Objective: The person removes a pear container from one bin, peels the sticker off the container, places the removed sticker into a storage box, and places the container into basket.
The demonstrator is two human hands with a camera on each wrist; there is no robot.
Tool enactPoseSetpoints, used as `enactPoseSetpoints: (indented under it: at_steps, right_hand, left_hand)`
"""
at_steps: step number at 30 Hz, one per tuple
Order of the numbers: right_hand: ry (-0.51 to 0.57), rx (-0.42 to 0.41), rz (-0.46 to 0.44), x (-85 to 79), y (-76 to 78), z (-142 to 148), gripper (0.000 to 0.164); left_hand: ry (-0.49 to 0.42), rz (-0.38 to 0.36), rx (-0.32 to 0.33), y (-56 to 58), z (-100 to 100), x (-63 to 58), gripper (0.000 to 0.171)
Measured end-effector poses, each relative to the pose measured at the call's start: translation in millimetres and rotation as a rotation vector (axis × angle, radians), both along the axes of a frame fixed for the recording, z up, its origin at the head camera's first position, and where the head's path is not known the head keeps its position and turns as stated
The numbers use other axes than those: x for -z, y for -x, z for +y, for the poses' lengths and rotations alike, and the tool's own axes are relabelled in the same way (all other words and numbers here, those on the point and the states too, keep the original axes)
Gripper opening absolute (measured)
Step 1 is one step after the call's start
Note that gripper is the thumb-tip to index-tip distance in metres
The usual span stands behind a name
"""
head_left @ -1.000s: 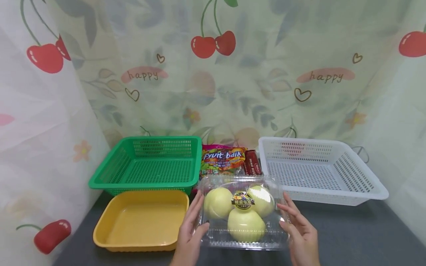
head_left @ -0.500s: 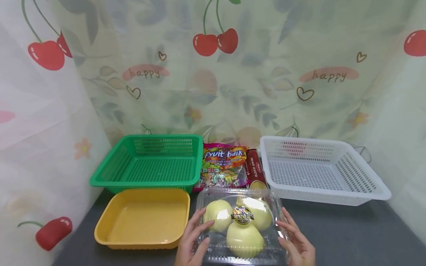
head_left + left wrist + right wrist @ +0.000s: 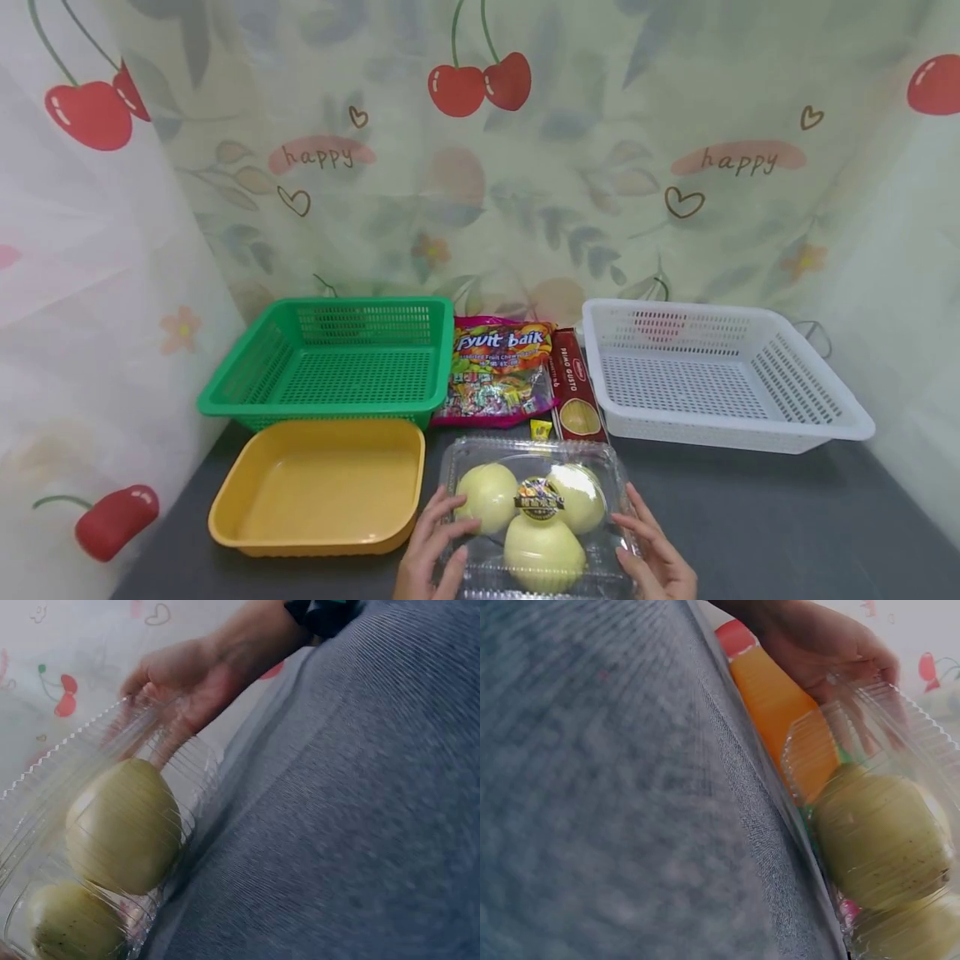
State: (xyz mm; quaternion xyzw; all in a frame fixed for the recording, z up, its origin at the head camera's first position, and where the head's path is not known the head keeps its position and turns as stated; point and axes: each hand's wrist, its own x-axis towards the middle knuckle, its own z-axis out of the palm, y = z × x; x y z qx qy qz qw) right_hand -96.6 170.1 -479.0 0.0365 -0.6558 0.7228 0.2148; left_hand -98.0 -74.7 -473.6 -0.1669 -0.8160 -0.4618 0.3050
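Observation:
A clear plastic clamshell box (image 3: 480,583) with three pale yellow-green pears (image 3: 545,554) inside is at the front middle in the head view, a dark round label (image 3: 540,500) on its lid. My left hand (image 3: 433,550) holds its left side, fingers over the lid's edge. On the opposite side my right hand (image 3: 654,550) grips it in the same way. Both wrist views show a hand on the box's edge, the pears (image 3: 127,829) visible through the plastic. The box's near edge lies at the bottom of the head view.
Behind the box are a candy bag (image 3: 495,375), a red pasta pack (image 3: 576,387) and a small yellow candy (image 3: 540,430). A green basket (image 3: 326,410) and a yellow tray (image 3: 318,548) stand left, a white basket (image 3: 738,429) right. Dark tabletop (image 3: 765,525) shows at right.
Both hands have brought the box down and towards me, most of it in the first half second. More of the candy bag and pasta pack now shows, and the small yellow candy has come into sight.

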Motion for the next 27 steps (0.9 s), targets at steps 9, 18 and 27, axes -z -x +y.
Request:
enactPoseSetpoints:
  at_steps: [9, 18, 27]
  right_hand:
    - [-0.028, 0.001, -0.069, 4.2, 3.6, -2, 0.027]
    - [-0.014, -0.017, -0.062, 4.4, 5.6, -1, 0.026]
    - [-0.026, -0.017, -0.079, 4.9, 6.5, 0, 0.026]
  left_hand:
    - [-0.033, -0.013, -0.01, 1.5, 0, 9.0, 0.035]
    - [-0.011, -0.194, -0.05, -0.1, 0, 3.9, 0.031]
    - [-0.021, -0.329, -0.006, -0.9, 0, -3.9, 0.027]
